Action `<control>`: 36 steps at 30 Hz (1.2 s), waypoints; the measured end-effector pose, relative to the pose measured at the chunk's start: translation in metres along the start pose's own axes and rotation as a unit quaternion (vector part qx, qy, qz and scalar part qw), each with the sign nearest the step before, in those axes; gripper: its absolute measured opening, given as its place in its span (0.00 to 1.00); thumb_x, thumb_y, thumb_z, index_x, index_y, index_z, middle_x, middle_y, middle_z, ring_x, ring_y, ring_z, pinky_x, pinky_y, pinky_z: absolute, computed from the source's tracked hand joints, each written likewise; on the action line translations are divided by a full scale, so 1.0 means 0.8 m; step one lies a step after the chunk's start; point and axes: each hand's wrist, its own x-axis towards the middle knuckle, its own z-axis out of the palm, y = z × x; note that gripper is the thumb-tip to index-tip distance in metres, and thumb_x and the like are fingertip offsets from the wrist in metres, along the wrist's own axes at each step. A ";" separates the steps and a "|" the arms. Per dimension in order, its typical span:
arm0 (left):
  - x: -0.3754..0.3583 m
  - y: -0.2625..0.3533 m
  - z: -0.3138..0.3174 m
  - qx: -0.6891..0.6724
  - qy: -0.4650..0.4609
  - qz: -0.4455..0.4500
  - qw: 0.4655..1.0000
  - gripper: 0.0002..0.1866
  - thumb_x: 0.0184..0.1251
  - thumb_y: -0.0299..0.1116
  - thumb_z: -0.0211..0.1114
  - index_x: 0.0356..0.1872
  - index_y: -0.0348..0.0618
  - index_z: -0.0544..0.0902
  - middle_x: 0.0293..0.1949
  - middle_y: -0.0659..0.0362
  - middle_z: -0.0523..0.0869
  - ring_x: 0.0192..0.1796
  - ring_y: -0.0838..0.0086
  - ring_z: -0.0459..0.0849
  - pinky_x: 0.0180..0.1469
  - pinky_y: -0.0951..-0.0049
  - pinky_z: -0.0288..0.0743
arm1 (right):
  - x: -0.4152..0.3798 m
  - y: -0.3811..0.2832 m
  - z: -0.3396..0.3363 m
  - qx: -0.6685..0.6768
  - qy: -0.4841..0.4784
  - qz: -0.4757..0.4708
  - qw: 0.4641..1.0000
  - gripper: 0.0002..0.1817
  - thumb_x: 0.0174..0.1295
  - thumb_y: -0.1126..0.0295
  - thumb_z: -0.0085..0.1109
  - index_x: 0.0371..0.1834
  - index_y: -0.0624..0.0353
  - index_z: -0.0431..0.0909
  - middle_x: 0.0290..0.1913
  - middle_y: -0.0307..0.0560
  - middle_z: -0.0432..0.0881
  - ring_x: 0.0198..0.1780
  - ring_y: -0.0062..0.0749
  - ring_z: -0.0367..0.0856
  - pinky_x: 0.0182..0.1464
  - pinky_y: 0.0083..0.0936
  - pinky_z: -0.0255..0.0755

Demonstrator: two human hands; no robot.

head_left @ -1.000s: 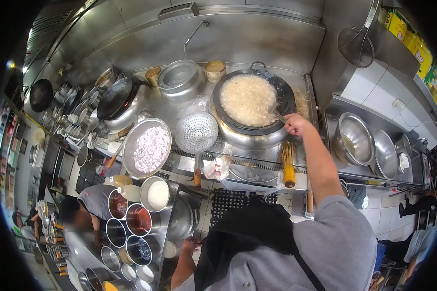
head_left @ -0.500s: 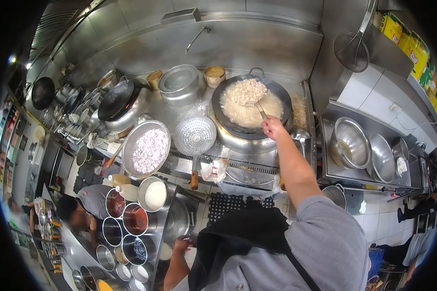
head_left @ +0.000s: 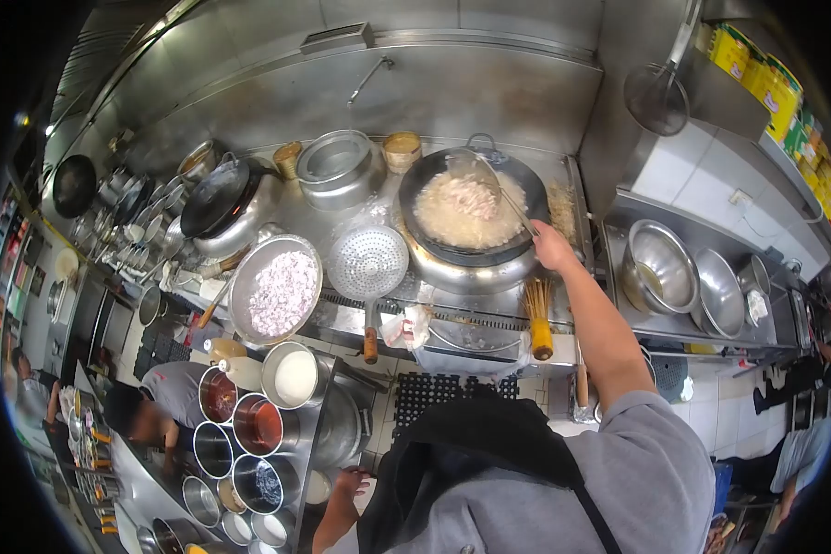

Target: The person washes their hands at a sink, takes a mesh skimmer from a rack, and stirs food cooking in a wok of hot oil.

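Note:
My right hand (head_left: 551,247) is closed around the handle of a metal wok ladle (head_left: 515,207), which reaches over a large black wok (head_left: 417,175). Blur hides the ladle's head near the far side. Pale, cloudy liquid with light pieces of food (head_left: 471,201) fills the middle of the wok. Down by my left side, next to the pot counter, my left hand (head_left: 349,482) has its fingers curled. Something white shows beside it, but what it grips, if anything, is hidden.
Left of the wok lie a perforated skimmer (head_left: 369,261) and a bowl of pale pink chopped food (head_left: 282,293). A bamboo brush (head_left: 539,323) stands at the stove's front edge. Sauce pots (head_left: 258,425) crowd the left counter, where another person (head_left: 148,403) bends. Steel bowls (head_left: 660,268) sit right.
My right hand has moved right and slightly up, swinging the ladle. The heaped food has dropped into the liquid. The bamboo brush now shows beside my forearm. My left hand is slightly lower.

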 end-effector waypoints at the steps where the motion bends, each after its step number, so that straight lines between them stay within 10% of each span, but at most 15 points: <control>1: 0.003 0.011 -0.003 0.007 -0.001 0.009 1.000 0.16 0.67 0.27 0.50 0.54 0.49 0.78 0.41 0.61 0.85 0.36 0.70 0.85 0.34 0.62 0.77 | -0.011 -0.016 -0.010 -0.009 -0.005 0.014 1.000 0.24 0.67 0.74 0.46 0.67 0.57 0.64 0.53 0.68 0.78 0.57 0.60 0.74 0.58 0.42 0.68; 9: 0.095 0.064 -0.035 0.060 -0.178 0.186 0.965 0.19 0.65 0.22 0.54 0.57 0.47 0.76 0.39 0.60 0.86 0.29 0.73 0.85 0.26 0.71 0.75 | -0.042 -0.047 -0.046 -0.057 -0.019 0.003 0.998 0.25 0.65 0.75 0.46 0.67 0.58 0.64 0.49 0.68 0.79 0.53 0.60 0.76 0.55 0.45 0.70; 10: 0.008 0.121 -0.007 0.006 -0.048 0.092 0.995 0.18 0.64 0.23 0.57 0.55 0.45 0.76 0.38 0.60 0.86 0.30 0.72 0.85 0.26 0.72 0.74 | -0.047 -0.052 -0.051 -0.061 -0.022 0.008 0.998 0.25 0.65 0.75 0.46 0.67 0.58 0.64 0.49 0.68 0.79 0.53 0.60 0.77 0.55 0.45 0.70; 20: 0.040 0.089 0.003 -0.019 -0.084 0.081 0.993 0.12 0.68 0.30 0.54 0.50 0.43 0.79 0.37 0.56 0.86 0.30 0.71 0.85 0.24 0.69 0.75 | -0.031 -0.019 -0.048 -0.057 -0.001 -0.011 0.998 0.28 0.59 0.79 0.45 0.66 0.55 0.66 0.49 0.65 0.80 0.54 0.57 0.77 0.55 0.46 0.70; 21: 0.063 0.078 0.001 -0.025 -0.110 -0.021 0.993 0.11 0.69 0.29 0.52 0.47 0.44 0.80 0.34 0.57 0.86 0.28 0.71 0.83 0.22 0.69 0.74 | -0.033 -0.008 -0.045 -0.064 0.008 -0.007 0.998 0.28 0.59 0.79 0.45 0.66 0.56 0.65 0.49 0.65 0.80 0.54 0.58 0.77 0.55 0.46 0.71; 22: 0.132 0.028 -0.015 0.054 -0.270 0.077 0.958 0.10 0.69 0.28 0.52 0.45 0.46 0.80 0.33 0.57 0.85 0.27 0.72 0.82 0.22 0.69 0.74 | -0.027 0.001 -0.050 -0.075 0.020 -0.009 0.997 0.28 0.59 0.78 0.45 0.66 0.56 0.65 0.49 0.66 0.80 0.54 0.58 0.78 0.55 0.47 0.71; 29: 0.018 0.119 -0.005 -0.017 0.001 0.040 0.999 0.18 0.67 0.23 0.50 0.56 0.44 0.75 0.40 0.55 0.85 0.29 0.71 0.82 0.22 0.68 0.74 | 0.057 0.037 -0.110 -0.145 0.003 0.070 0.987 0.25 0.58 0.75 0.50 0.62 0.59 0.69 0.45 0.67 0.81 0.49 0.61 0.80 0.52 0.47 0.73; 36: 0.025 0.099 0.046 -0.192 -0.119 0.108 0.968 0.18 0.64 0.25 0.58 0.56 0.44 0.75 0.43 0.53 0.84 0.34 0.65 0.83 0.28 0.64 0.76 | 0.092 0.106 -0.048 0.136 -0.272 0.143 0.942 0.21 0.64 0.77 0.44 0.61 0.57 0.72 0.24 0.51 0.77 0.20 0.34 0.76 0.16 0.31 0.65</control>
